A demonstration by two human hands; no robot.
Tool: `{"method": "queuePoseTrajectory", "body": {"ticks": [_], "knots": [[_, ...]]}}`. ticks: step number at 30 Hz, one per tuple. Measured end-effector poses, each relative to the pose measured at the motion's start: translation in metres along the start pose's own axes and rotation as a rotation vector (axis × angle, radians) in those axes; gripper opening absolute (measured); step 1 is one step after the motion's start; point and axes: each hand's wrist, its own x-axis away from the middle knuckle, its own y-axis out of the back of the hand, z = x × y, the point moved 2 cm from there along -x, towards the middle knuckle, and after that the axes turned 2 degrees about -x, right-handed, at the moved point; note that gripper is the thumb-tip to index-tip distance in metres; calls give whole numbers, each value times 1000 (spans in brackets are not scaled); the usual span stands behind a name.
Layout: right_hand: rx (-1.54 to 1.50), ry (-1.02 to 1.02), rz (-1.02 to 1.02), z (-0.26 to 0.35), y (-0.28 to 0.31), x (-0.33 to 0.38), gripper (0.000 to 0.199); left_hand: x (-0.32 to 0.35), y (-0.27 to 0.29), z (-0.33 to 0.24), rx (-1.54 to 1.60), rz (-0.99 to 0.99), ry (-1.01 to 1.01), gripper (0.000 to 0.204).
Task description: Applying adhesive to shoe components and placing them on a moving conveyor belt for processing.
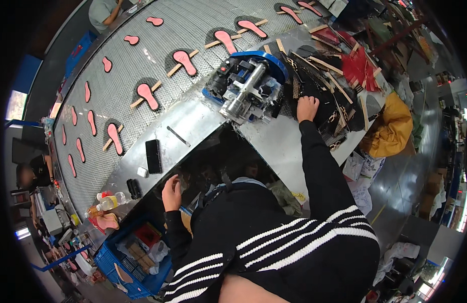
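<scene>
My right hand reaches into a pile of black mesh pieces mixed with tan strips. Its fingers are curled at the pile's near left side, and what they grip is hidden. My left hand hangs by the metal table's edge, fingers apart, holding nothing. Left of the pile stands a small machine with metal rollers and a blue curved guard. Beyond it, a wire-mesh conveyor carries pink sole-shaped pieces with dark edges, several lying on black mesh with tan strips.
Near my left hand lie a black phone, a small white case and a clear bottle. A blue crate stands below. Red mesh and a yellow sack are at right. Other people stand at far left.
</scene>
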Motion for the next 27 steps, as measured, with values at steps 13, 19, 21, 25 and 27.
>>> {"method": "queuePoseTrajectory", "body": {"ticks": [13,19,21,25,27], "knots": [[55,67,-76,4,13,14,30,39,-10,9,-80,262,70,36],[-13,79,-125,-26,-6,2,15,72,-19,28,-90,351,143,40],[-167,47,-129,-30,3,-4,17,75,-22,29,-203,397,125,41],[-269,1,-236,-45,55,-18,22,69,-29,28,-228,393,37,41],[-399,-44,-258,-64,79,-20,22,59,-35,21,-207,419,41,43]]}}
